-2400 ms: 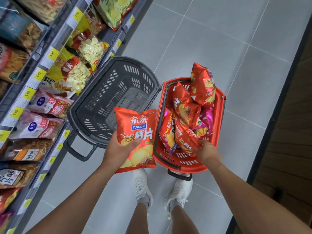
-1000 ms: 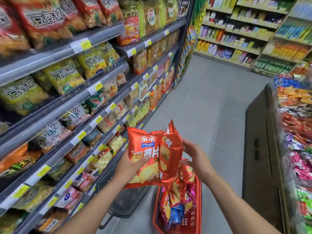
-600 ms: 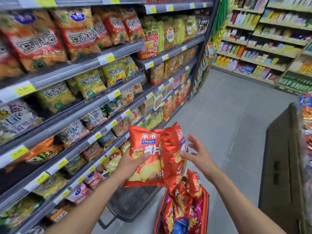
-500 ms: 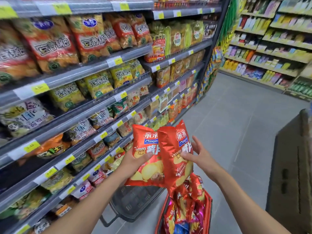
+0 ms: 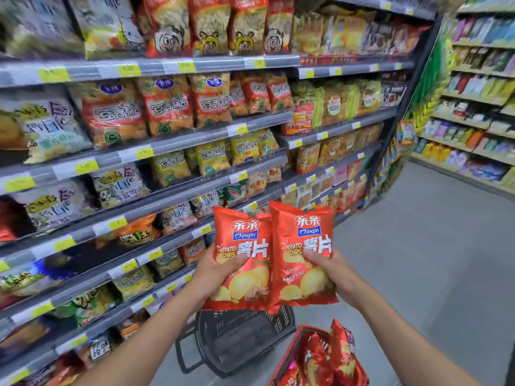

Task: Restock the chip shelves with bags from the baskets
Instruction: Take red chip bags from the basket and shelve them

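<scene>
Red foil chip bag [image 5: 242, 263] is being gripped in the left hand [image 5: 213, 277], thumb curling across its front; the right hand [image 5: 333, 274] is gripping a matching second bag [image 5: 302, 263], touching it. Below the hands are standing a black plastic basket [image 5: 239, 341] and a red plastic basket [image 5: 284, 355], probably holding similar bags.

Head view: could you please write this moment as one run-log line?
left hand: grips left chip bag | right hand: grips right chip bag | bags: upright, side by side | red basket: more bags inside

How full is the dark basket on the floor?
Empty where visible: the dark basket shows only bare mesh; its far edge hides behind the held chip bags.
</scene>
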